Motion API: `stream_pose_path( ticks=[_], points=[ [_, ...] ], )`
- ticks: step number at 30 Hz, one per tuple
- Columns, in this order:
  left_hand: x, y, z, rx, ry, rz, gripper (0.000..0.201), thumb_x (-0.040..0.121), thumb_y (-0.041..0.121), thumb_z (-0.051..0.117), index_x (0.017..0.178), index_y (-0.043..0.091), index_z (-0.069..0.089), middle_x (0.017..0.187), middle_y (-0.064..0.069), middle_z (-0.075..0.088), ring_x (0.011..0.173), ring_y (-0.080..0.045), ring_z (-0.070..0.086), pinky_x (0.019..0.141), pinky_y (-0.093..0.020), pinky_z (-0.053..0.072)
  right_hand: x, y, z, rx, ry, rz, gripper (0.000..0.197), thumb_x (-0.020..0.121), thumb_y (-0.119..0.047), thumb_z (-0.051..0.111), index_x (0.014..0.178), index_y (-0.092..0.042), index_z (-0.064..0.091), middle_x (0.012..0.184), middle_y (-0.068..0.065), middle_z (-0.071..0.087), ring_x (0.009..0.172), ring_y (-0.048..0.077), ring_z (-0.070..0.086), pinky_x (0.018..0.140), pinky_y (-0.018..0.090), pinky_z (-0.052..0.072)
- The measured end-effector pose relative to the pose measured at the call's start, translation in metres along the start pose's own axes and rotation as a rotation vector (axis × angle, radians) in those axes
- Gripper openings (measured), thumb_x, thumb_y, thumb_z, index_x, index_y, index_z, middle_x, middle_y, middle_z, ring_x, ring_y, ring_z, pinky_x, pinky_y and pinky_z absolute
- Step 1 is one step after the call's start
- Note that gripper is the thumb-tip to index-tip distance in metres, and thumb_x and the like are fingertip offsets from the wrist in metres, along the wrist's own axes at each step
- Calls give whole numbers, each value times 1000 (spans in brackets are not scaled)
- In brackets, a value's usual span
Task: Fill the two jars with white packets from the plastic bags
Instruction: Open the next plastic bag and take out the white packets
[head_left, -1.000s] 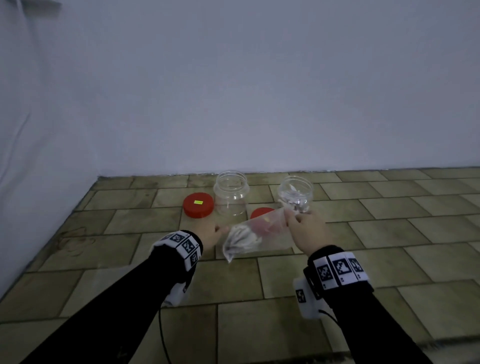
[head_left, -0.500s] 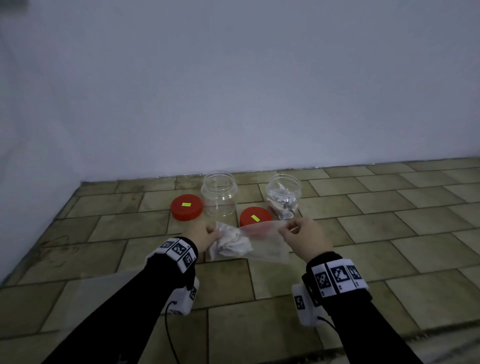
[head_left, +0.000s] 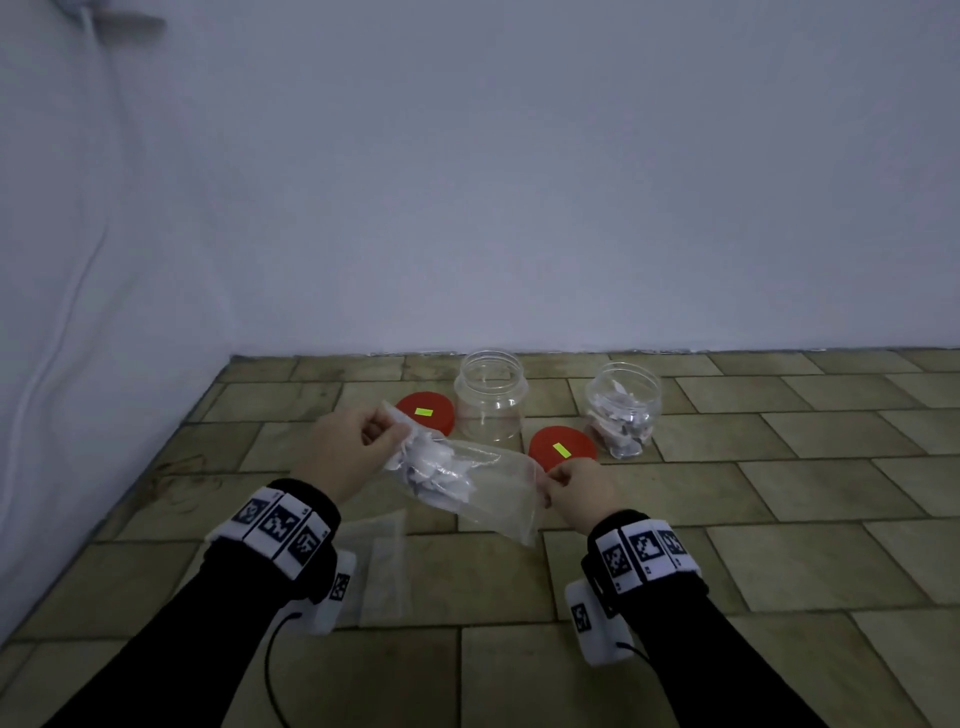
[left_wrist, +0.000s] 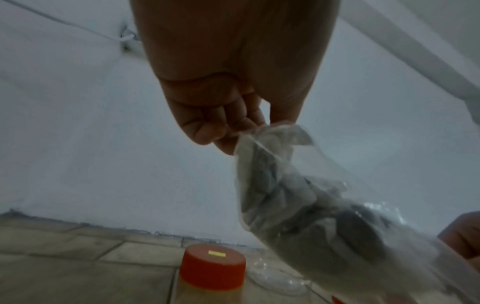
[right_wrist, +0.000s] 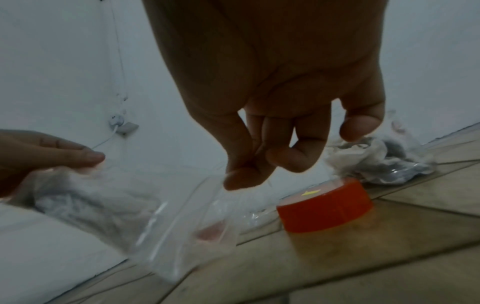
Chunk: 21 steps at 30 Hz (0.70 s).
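A clear plastic bag (head_left: 483, 483) with white packets (head_left: 431, 465) bunched at its left end hangs in the air between my hands. My left hand (head_left: 363, 441) pinches the bag's raised left end (left_wrist: 259, 139). My right hand (head_left: 563, 486) pinches the lower right end (right_wrist: 228, 197). Behind the bag stand two clear jars on the tiled floor. The left jar (head_left: 491, 400) looks empty. The right jar (head_left: 623, 410) holds several white packets.
Two red lids lie on the floor, one (head_left: 426, 413) left of the empty jar, one (head_left: 561, 447) between the jars. A flat, empty plastic bag (head_left: 382, 566) lies under my left wrist. The white wall stands close behind the jars and along the left.
The bag has tipped: my left hand rose with the packet end, and my right hand dropped and pulled back from the right jar toward me.
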<state>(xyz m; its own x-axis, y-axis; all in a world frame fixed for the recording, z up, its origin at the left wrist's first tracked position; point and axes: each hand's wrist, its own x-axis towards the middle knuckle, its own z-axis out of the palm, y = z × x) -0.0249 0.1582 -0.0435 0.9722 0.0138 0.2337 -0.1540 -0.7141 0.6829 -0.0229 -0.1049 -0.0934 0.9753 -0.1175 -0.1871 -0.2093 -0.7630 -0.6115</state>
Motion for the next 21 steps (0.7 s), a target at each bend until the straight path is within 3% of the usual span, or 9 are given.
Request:
stream_pose_path(
  ticks=[5, 8, 11, 13, 17, 19, 21],
  points=[
    [-2, 6, -18, 59, 33, 95, 21, 85, 31, 67, 67, 33, 57, 64, 10, 60, 60, -4, 54, 54, -16, 37, 3, -10, 9, -1, -107, -29, 27, 94, -30, 54, 83, -13, 71, 66, -13, 62, 57, 1, 51, 57, 20, 38],
    [-1, 9, -21, 40, 19, 129, 17, 84, 33, 67, 69, 30, 60, 64, 8, 61, 60, -7, 56, 56, -21, 44, 5, -11, 13, 6, -165, -35, 28, 95, -28, 53, 88, -9, 72, 76, -8, 68, 52, 0, 48, 52, 17, 35],
    [0, 14, -23, 73, 17, 174, 16, 86, 34, 66, 71, 28, 61, 63, 10, 58, 57, -3, 52, 53, -14, 41, 8, -11, 16, 4, -169, -47, 27, 95, -28, 54, 81, -12, 70, 75, -8, 69, 50, 0, 47, 50, 16, 34],
    [1, 16, -22, 82, 39, 191, 16, 85, 30, 66, 71, 26, 62, 62, 10, 57, 59, -1, 51, 56, -12, 42, 9, -12, 18, 10, -176, -51, 26, 94, -27, 55, 88, -8, 71, 77, -6, 70, 56, 2, 52, 54, 17, 37],
    [4, 4, -18, 94, 25, 146, 15, 87, 30, 64, 74, 24, 60, 65, 9, 57, 55, -2, 49, 57, -9, 42, 9, -14, 20, -27, -144, -124, 21, 92, -25, 55, 98, -9, 68, 92, 3, 69, 81, 14, 59, 74, 24, 46],
    [6, -10, -13, 120, 13, 96, 15, 87, 32, 63, 75, 24, 59, 65, 9, 56, 55, -2, 47, 51, -12, 40, 9, -17, 20, -23, -165, -204, 20, 91, -16, 52, 103, -13, 68, 97, -1, 65, 87, 11, 57, 76, 20, 44],
    [7, -23, -6, 155, 12, 36, 17, 87, 35, 63, 74, 25, 59, 63, 9, 56, 57, -5, 50, 52, -15, 37, 8, -23, 19, -83, -193, -321, 29, 89, -10, 50, 111, -16, 67, 114, -1, 62, 99, 11, 57, 80, 15, 43]
  ],
)
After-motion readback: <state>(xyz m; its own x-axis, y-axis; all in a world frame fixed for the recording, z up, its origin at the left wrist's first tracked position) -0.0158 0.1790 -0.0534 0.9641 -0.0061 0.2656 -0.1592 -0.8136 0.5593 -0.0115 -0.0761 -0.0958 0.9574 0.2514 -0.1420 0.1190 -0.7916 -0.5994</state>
